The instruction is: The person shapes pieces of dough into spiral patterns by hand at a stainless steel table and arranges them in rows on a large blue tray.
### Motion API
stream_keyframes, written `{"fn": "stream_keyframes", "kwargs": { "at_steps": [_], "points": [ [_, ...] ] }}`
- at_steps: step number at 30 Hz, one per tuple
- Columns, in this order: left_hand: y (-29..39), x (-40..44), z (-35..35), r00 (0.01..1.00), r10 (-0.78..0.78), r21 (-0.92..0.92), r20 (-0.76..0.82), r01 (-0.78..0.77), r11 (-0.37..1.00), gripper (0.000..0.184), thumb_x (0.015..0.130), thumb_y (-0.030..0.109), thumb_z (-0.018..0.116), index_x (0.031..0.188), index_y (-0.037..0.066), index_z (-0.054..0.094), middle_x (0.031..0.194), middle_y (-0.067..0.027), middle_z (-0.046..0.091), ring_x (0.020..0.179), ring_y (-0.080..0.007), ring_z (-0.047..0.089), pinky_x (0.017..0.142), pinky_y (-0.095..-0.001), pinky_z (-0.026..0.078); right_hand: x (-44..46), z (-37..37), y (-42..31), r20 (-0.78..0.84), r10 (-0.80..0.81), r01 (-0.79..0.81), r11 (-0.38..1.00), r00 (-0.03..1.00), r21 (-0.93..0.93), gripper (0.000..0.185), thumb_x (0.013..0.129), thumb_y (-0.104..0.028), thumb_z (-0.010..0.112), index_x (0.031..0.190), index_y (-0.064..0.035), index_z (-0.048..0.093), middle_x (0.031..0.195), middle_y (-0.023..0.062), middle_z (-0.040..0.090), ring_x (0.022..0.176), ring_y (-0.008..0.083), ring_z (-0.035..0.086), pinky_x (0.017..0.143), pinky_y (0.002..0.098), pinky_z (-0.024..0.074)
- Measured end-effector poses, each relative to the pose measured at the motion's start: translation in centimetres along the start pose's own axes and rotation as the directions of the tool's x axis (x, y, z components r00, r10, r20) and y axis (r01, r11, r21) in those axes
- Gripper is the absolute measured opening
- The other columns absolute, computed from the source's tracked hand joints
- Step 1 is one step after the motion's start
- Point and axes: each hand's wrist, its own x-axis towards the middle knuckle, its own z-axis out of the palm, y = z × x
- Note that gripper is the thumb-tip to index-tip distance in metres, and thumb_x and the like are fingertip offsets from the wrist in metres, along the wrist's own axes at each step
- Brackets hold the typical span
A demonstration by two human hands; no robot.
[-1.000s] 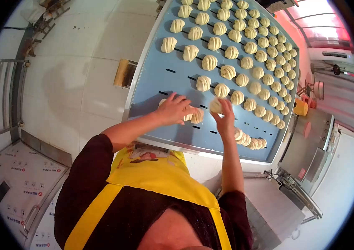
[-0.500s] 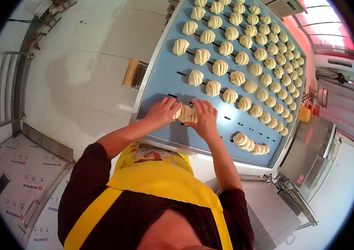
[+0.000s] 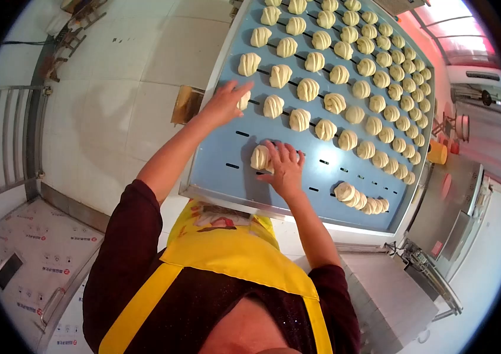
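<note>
Head view: two bare hands work over one blue surface [image 3: 218, 162], where pleated dough buns [image 3: 299, 120] sit in slanting rows. Nine stand in the nearest row, apart from the one at the left hand [image 3: 226, 103]; ten stand in the next. Rows beyond crowd and run past the upper edge of the frame, so the total cannot be counted.

Left of centre, the left hand's grip is loosely spread about one bun [image 3: 243, 101], partly hidden by the fingers; whether it is held cannot be told. Just below centre, the right hand [image 3: 286, 171] has its thumb and fingers spread wide around a partly covered bun, with another [image 3: 260, 157] beside it; the firmness of that grip cannot be told. At lower right, a curved cluster [image 3: 345, 191] of at least five buns lies overlapping.

Each bun is pale, rounded and ridged like twisted strands. The surface is smooth, pierced by dark slots [image 3: 242, 134], and bounded by a straight, pale rim [image 3: 227, 202]. Bare room lies left of the right hand and between it and the cluster.
</note>
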Motion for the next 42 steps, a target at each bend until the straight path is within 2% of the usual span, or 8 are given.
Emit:
{"fn": "stream_keyframes", "kwargs": {
  "at_steps": [6, 10, 19, 24, 30, 32, 39, 42],
  "points": [
    [-2.8, 0.1, 1.6, 0.982, 0.191, -0.062, 0.010, -0.190, 0.980, 0.070, 0.069, -0.002, 0.072, 0.134, 0.012, 0.049, 0.129, -0.0125, 0.050, 0.119, -0.0337, 0.047, 0.102, -0.0402, 0.040, -2.9, -0.6, 2.6, 0.005, 0.067, -0.067, 0.998, 0.998, -0.014, 0.105, 0.054, -0.027, 0.088, 0.144, -0.0229, 0.035, 0.143, 0.0075, 0.039, 0.132, 0.0315, 0.035, 0.107, 0.0542, 0.0231],
    [5.0, -2.5, -0.8, 0.939, 0.271, 0.196, -0.212, -0.231, 0.953, 0.067, 0.071, 0.005, 0.075, 0.134, 0.011, 0.050, 0.129, -0.0151, 0.050, 0.123, -0.0356, 0.044, 0.103, -0.0439, 0.039, -7.9, -3.3, 4.3, -0.138, 0.139, -0.135, 0.990, 0.981, 0.035, 0.101, 0.057, -0.028, 0.087, 0.144, -0.0174, 0.036, 0.146, 0.0073, 0.035, 0.133, 0.0317, 0.034, 0.108, 0.0512, 0.0239],
    [24.0, -7.0, 13.1, 0.661, 0.736, -0.051, 0.147, -0.738, 0.673, 0.066, 0.073, 0.027, 0.075, 0.131, 0.006, 0.050, 0.127, -0.0132, 0.051, 0.123, -0.0310, 0.044, 0.102, -0.0428, 0.040, -27.9, -8.7, 27.3, -0.361, 0.502, -0.542, 0.840, 0.786, -0.011, 0.096, 0.056, -0.016, 0.088, 0.139, -0.0148, 0.041, 0.142, 0.0129, 0.041, 0.130, 0.0360, 0.037, 0.105, 0.0496, 0.0327],
    [34.8, -6.2, 26.6, 0.564, 0.799, -0.023, 0.207, -0.814, 0.580, 0.078, 0.069, 0.037, 0.077, 0.133, 0.004, 0.047, 0.127, -0.0147, 0.050, 0.120, -0.0301, 0.046, 0.099, -0.0408, 0.039, -30.4, -11.8, 38.5, -0.218, 0.390, -0.415, 0.906, 0.895, -0.083, 0.095, 0.058, -0.009, 0.085, 0.141, -0.0211, 0.040, 0.147, 0.0077, 0.037, 0.134, 0.0339, 0.034, 0.105, 0.0483, 0.0336],
    [45.1, -4.0, 41.5, 0.811, 0.553, 0.351, 0.193, -0.583, 0.733, 0.070, 0.067, 0.039, 0.075, 0.124, 0.005, 0.051, 0.110, -0.0104, 0.056, 0.102, -0.0264, 0.052, 0.084, -0.0401, 0.044, -27.9, -9.6, 47.4, -0.158, 0.054, -0.020, 0.977, 0.986, 0.211, 0.078, 0.058, 0.002, 0.076, 0.130, -0.0137, 0.050, 0.135, 0.0096, 0.049, 0.120, 0.0335, 0.048, 0.098, 0.0396, 0.0438],
    [46.3, -3.5, 42.1, 0.821, 0.561, 0.326, 0.108, -0.562, 0.760, 0.044, 0.073, 0.025, 0.068, 0.111, 0.007, 0.056, 0.094, -0.0050, 0.057, 0.090, -0.0235, 0.055, 0.073, -0.0389, 0.044, -28.4, -9.2, 47.9, -0.214, 0.115, -0.055, 0.961, 0.970, 0.270, 0.067, 0.061, 0.003, 0.074, 0.123, -0.0106, 0.054, 0.124, 0.0100, 0.055, 0.113, 0.0341, 0.051, 0.096, 0.0406, 0.0443],
    [46.6, -1.8, 42.6, 0.783, 0.590, 0.304, 0.200, -0.622, 0.722, 0.058, 0.069, 0.025, 0.076, 0.120, 0.008, 0.054, 0.103, -0.0073, 0.055, 0.097, -0.0233, 0.053, 0.078, -0.0363, 0.045, -28.3, -11.5, 55.3, -0.621, 0.333, -0.215, 0.942, 0.709, 0.259, 0.062, 0.065, 0.005, 0.072, 0.124, -0.0075, 0.054, 0.120, 0.0151, 0.057, 0.111, 0.0361, 0.052, 0.095, 0.0425, 0.0447],
    [47.7, -0.8, 42.8, 0.780, 0.617, 0.370, 0.099, -0.605, 0.705, 0.057, 0.070, 0.021, 0.075, 0.122, 0.009, 0.055, 0.104, -0.0082, 0.055, 0.097, -0.0234, 0.054, 0.079, -0.0361, 0.046, -27.6, -10.4, 56.1, -0.518, 0.346, -0.265, 0.937, 0.782, 0.226, 0.063, 0.068, 0.001, 0.073, 0.128, -0.0083, 0.054, 0.123, 0.0164, 0.056, 0.111, 0.0361, 0.052, 0.095, 0.0421, 0.0446]
  ]
}}
